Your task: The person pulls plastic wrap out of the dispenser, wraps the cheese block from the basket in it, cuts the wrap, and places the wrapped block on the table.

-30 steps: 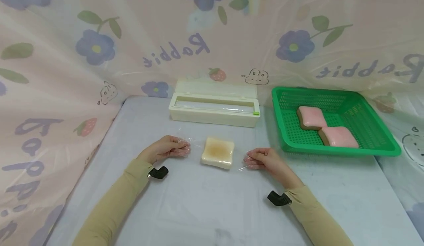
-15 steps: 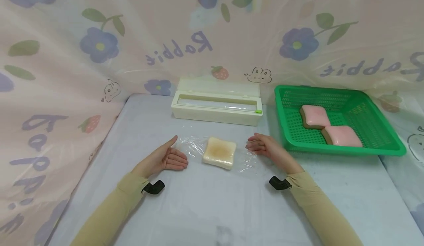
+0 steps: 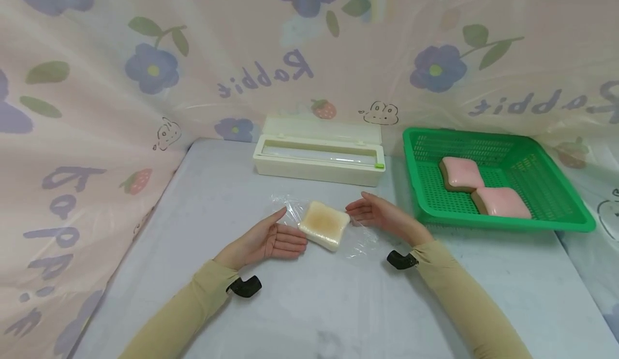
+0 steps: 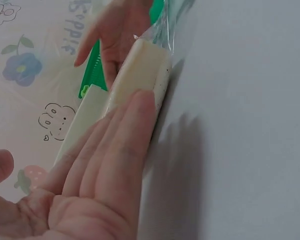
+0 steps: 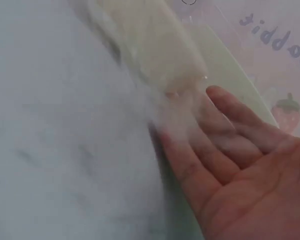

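Note:
A toast-shaped bread slice (image 3: 323, 223), pale with a browned middle, lies on the table, turned slightly askew. Clear plastic film (image 3: 360, 243) spreads out from its left and right sides. My left hand (image 3: 271, 241) is at its left, palm up with straight fingers, the fingertips touching or very near its lower left edge. In the left wrist view those fingers (image 4: 122, 145) reach the side of the slice (image 4: 140, 70). My right hand (image 3: 384, 216) lies at the right, fingers extended beside the slice's upper right corner; the right wrist view is blurred there. Neither hand grips anything.
Behind the slice stands a long white film dispenser box (image 3: 319, 171), lid up, a roll inside. At the back right, a green plastic basket (image 3: 503, 222) holds two pink-topped bread slices (image 3: 461, 173). A printed curtain (image 3: 208, 36) encloses the back and sides.
Both hands let go of the film ends and straightened their fingers. Then they moved inward to the slice from both sides. The slice has turned a little clockwise, and the film ends lie loose.

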Demonstrator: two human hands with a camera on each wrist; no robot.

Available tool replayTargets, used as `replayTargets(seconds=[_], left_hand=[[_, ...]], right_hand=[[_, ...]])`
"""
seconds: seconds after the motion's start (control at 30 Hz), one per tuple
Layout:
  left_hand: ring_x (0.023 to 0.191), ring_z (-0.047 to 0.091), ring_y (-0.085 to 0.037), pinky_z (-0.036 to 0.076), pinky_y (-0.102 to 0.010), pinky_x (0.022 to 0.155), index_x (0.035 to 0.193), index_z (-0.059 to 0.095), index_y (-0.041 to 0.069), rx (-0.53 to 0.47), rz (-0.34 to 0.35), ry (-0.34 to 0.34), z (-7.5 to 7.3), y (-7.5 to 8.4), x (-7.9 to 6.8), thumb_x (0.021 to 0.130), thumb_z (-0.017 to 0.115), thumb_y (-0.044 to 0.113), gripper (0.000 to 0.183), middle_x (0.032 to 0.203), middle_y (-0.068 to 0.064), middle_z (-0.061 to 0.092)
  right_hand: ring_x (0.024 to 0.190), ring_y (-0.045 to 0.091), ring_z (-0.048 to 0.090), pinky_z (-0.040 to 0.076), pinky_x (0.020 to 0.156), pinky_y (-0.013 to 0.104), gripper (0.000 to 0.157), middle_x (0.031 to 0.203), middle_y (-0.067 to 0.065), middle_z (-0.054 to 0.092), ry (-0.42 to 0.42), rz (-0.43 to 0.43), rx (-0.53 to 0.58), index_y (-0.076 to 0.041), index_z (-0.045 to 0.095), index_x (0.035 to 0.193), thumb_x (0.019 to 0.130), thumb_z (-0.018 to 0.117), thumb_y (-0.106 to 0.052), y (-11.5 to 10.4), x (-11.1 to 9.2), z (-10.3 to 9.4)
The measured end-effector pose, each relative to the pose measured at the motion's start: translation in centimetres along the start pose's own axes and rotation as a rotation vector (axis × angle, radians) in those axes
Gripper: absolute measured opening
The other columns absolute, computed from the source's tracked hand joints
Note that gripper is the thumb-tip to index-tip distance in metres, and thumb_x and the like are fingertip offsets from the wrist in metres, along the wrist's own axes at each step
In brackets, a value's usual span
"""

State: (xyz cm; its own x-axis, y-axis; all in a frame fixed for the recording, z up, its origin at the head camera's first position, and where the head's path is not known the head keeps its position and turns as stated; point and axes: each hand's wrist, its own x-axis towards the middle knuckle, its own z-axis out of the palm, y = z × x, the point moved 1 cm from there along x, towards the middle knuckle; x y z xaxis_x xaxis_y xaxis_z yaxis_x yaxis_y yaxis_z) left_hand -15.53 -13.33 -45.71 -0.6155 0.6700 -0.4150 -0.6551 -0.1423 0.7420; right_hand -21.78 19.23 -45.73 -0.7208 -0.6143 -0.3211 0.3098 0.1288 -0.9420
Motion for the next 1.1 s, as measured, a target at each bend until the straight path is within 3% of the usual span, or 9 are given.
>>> replayTargets(seconds=[0.2, 0.3, 0.43, 0.53, 0.63, 0.7, 0.83, 0.97, 1.1], left_hand=[[0.124, 0.045, -0.042, 0.038, -0.048, 0.104, 0.134, 0.038, -0.018, -0.026, 0.042, 0.024, -0.3, 0.5, 0.5, 0.101, 0.032, 0.053, 0.079, 0.133, -0.031, 0.047], [0.123, 0.047, -0.041, 0.039, -0.048, 0.104, 0.135, 0.039, -0.017, -0.034, 0.080, 0.066, -0.3, 1.0, 0.8, 0.102, 0.034, 0.049, 0.074, 0.131, -0.031, 0.049], [0.120, 0.051, -0.039, 0.039, -0.048, 0.103, 0.134, 0.040, -0.016, -0.036, 0.104, 0.104, -0.4, 1.5, 1.3, 0.101, 0.039, 0.044, 0.068, 0.130, -0.030, 0.051], [0.117, 0.054, -0.038, 0.041, -0.048, 0.101, 0.134, 0.041, -0.015, -0.022, 0.099, 0.116, -0.4, 1.7, 1.7, 0.101, 0.044, 0.041, 0.065, 0.128, -0.029, 0.053], [0.112, 0.058, -0.038, 0.044, -0.047, 0.098, 0.132, 0.043, -0.014, 0.003, 0.084, 0.152, -0.6, 1.9, 2.2, 0.101, 0.047, 0.033, 0.057, 0.123, -0.028, 0.057], [0.109, 0.060, -0.038, 0.046, -0.046, 0.096, 0.130, 0.045, -0.014, 0.037, 0.076, 0.186, -0.7, 2.0, 2.5, 0.101, 0.048, 0.027, 0.050, 0.119, -0.028, 0.059], [0.103, 0.063, -0.035, 0.051, -0.042, 0.091, 0.126, 0.049, -0.012, 0.113, 0.055, 0.249, -0.8, 2.4, 3.2, 0.098, 0.055, 0.018, 0.041, 0.114, -0.025, 0.062], [0.095, 0.067, -0.030, 0.054, -0.039, 0.086, 0.122, 0.054, -0.010, 0.195, 0.049, 0.267, -0.5, 2.8, 4.0, 0.096, 0.060, 0.019, 0.040, 0.110, -0.023, 0.063], [0.088, 0.068, -0.026, 0.055, -0.037, 0.083, 0.118, 0.057, -0.010, 0.267, 0.064, 0.272, -0.2, 2.9, 4.5, 0.093, 0.064, 0.017, 0.037, 0.106, -0.021, 0.065]], right_hand=[[0.112, 0.025, 0.058, 0.047, 0.098, 0.038, 0.057, 0.128, 0.020, 0.056, 0.020, -0.016, 0.025, 0.016, 0.044, 0.130, 0.105, 0.029, -0.034, 1.0, -1.8, 1.2], [0.114, 0.029, 0.057, 0.046, 0.099, 0.041, 0.057, 0.127, 0.022, 0.056, -0.014, -0.036, 0.039, 0.015, 0.043, 0.131, 0.105, 0.032, -0.034, 1.4, -2.7, 2.1], [0.119, 0.036, 0.053, 0.044, 0.100, 0.043, 0.052, 0.131, 0.023, 0.053, -0.079, -0.088, -0.004, 0.011, 0.047, 0.131, 0.106, 0.032, -0.033, 2.1, -3.9, 3.2], [0.119, 0.036, 0.052, 0.045, 0.099, 0.042, 0.044, 0.131, 0.020, 0.054, -0.058, -0.122, -0.077, 0.006, 0.052, 0.129, 0.105, 0.038, -0.028, 2.4, -4.5, 3.6], [0.117, 0.032, 0.055, 0.047, 0.098, 0.037, 0.033, 0.126, 0.017, 0.058, 0.014, -0.214, -0.264, 0.003, 0.056, 0.127, 0.101, 0.049, -0.017, 2.4, -5.0, 4.0], [0.117, 0.030, 0.055, 0.047, 0.097, 0.036, 0.032, 0.126, 0.015, 0.059, 0.054, -0.337, -0.466, 0.002, 0.056, 0.127, 0.096, 0.055, -0.006, 2.2, -5.3, 4.3], [0.128, 0.026, 0.046, 0.043, 0.102, 0.038, 0.059, 0.140, 0.010, 0.049, 0.101, -0.552, -0.959, -0.002, 0.047, 0.138, 0.084, 0.067, 0.004, 1.5, -5.8, 5.3], [0.140, 0.025, 0.027, 0.032, 0.110, 0.039, 0.092, 0.155, 0.006, 0.027, 0.004, -0.659, -1.412, -0.011, 0.030, 0.150, 0.074, 0.079, -0.001, 1.0, -5.7, 6.8], [0.143, 0.027, 0.017, 0.021, 0.115, 0.042, 0.097, 0.158, 0.007, 0.018, -0.108, -0.764, -1.654, -0.011, 0.025, 0.152, 0.073, 0.081, -0.011, 1.1, -5.0, 8.5]])
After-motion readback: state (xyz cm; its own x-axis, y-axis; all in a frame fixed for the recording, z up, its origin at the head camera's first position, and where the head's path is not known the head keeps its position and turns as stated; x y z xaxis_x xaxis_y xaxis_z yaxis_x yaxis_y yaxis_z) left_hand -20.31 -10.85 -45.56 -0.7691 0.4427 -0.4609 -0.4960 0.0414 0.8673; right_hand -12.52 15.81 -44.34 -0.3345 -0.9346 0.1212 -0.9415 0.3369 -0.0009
